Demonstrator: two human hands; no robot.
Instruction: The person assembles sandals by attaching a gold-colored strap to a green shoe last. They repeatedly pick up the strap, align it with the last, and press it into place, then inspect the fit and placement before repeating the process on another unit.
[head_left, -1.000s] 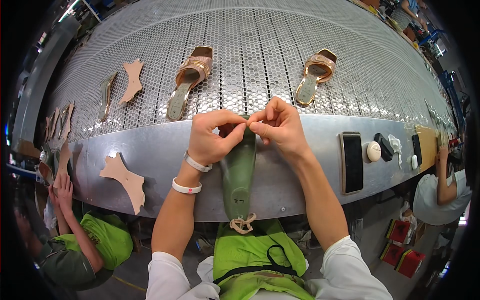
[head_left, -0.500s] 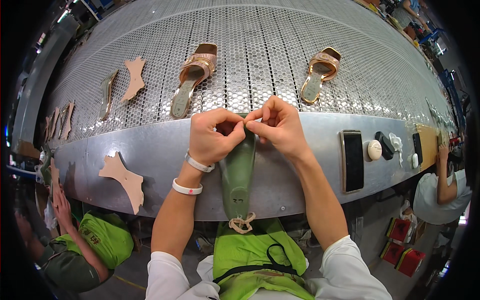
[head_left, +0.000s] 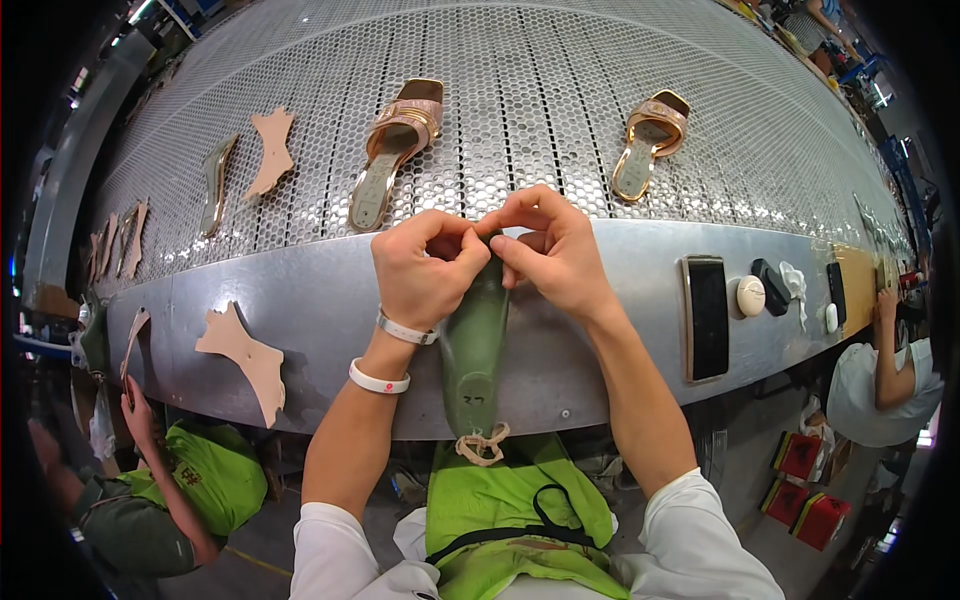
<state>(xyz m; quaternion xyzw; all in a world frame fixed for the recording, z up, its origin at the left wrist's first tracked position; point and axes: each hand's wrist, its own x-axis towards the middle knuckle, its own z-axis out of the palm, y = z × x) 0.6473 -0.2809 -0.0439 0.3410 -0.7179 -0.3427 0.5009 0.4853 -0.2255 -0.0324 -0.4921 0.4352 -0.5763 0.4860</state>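
Note:
A green shoe last lies lengthwise at the metal table's near edge, its far tip between my hands. A loop of pale cord hangs at its near end. My left hand is closed in a pinch at the tip, with thumb and forefinger together. Beside it, my right hand pinches at the same spot, fingers curled. The fingers hide whatever is between them. Beyond my hands, two pink and gold sandals, a left one and a right one, rest on the mesh surface.
Peach cut pieces lie on the table and mesh, beside a grey-green insole. A phone, round white case and black case sit to the right. Co-workers' hands show at left and right.
My hands stay at the last's tip, shifting only slightly. Both sandals appear a little farther away and to the right. At left, the co-worker's hand and the piece by it have moved right.

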